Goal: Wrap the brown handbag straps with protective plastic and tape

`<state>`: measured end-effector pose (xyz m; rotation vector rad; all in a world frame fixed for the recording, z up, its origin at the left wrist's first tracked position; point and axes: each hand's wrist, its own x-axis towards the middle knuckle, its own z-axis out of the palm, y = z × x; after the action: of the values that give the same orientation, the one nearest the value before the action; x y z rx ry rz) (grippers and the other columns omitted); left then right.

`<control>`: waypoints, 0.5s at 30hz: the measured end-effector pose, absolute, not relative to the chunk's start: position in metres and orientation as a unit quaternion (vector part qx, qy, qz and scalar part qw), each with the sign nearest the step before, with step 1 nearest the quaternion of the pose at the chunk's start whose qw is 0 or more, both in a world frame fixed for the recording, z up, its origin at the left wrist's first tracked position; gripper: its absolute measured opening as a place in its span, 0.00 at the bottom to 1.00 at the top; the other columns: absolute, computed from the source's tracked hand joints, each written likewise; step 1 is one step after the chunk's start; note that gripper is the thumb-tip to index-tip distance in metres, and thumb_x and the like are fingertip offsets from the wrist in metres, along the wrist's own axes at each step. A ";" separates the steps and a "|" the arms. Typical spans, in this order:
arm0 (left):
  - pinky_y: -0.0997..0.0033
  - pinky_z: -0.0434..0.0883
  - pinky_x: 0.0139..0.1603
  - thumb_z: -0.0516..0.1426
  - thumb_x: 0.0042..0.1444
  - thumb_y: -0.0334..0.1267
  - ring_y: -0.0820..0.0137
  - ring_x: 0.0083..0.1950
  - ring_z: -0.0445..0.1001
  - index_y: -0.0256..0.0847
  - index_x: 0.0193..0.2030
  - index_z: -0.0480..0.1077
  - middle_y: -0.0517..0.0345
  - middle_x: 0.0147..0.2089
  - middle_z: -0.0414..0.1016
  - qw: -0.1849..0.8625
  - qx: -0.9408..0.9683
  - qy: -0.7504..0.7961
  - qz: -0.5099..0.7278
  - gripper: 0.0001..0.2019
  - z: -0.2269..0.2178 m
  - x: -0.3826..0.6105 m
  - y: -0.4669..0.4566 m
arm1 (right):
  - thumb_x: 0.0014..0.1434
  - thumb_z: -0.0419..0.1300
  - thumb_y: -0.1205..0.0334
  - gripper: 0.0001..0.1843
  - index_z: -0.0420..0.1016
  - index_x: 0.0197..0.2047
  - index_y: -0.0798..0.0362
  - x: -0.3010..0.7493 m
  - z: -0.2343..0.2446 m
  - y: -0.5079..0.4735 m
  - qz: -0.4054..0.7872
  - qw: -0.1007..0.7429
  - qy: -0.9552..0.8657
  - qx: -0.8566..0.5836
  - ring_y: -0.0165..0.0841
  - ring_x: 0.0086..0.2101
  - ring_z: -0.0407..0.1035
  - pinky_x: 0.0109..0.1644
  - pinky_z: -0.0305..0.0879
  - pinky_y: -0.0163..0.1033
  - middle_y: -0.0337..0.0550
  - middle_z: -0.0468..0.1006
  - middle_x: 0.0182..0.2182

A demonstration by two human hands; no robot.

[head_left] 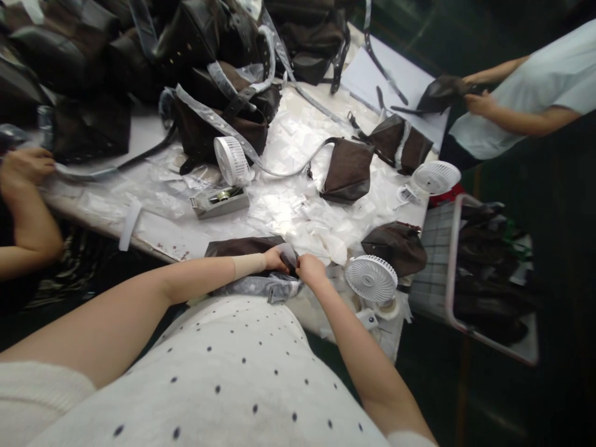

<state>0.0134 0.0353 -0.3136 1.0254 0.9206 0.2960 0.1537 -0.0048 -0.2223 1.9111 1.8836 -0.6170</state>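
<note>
Dark bag (246,245) lies at six o'clock on the table (156,234). At its three-o'clock end, left hand (276,259) pinches a pale sheet (288,253); right hand (311,270) curled, cannot tell whether gripping.

Dark bag (246,246): middle hidden behind left forearm (205,277).
Left grip (276,259): fingertips obscured by film (287,253).
Bag pile (69,56): cut off at top edge.
Crate contents (487,279): blurred, indistinct.
Co-worker's sleeve (570,84): cropped at right edge.
</note>
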 end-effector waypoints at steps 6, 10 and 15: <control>0.73 0.71 0.28 0.64 0.37 0.21 0.71 0.23 0.73 0.25 0.26 0.75 0.53 0.20 0.75 0.786 0.419 0.445 0.087 0.06 -0.301 0.021 0.031 | 0.54 0.60 0.63 0.11 0.77 0.41 0.57 0.156 -0.222 0.001 -0.228 0.205 0.675 0.671 0.46 0.41 0.75 0.41 0.68 0.43 0.58 0.80 0.38; 0.76 0.68 0.22 0.65 0.36 0.21 0.73 0.20 0.70 0.27 0.24 0.75 0.55 0.18 0.74 0.781 0.403 0.469 0.086 0.06 -0.297 0.024 0.029 | 0.55 0.61 0.60 0.12 0.78 0.41 0.55 0.159 -0.225 0.002 -0.243 0.207 0.683 0.657 0.46 0.41 0.75 0.42 0.69 0.43 0.57 0.80 0.39; 0.76 0.66 0.22 0.65 0.36 0.22 0.74 0.19 0.69 0.29 0.21 0.72 0.60 0.15 0.70 0.757 0.390 0.511 0.116 0.06 -0.276 0.029 0.022 | 0.54 0.59 0.66 0.13 0.78 0.43 0.60 0.153 -0.213 -0.001 -0.231 0.225 0.680 0.659 0.49 0.43 0.75 0.43 0.70 0.46 0.63 0.80 0.41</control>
<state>0.0288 0.0220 -0.2763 0.8496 1.1136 0.2537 0.1528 -0.0009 -0.2133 1.8163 1.8751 -0.6368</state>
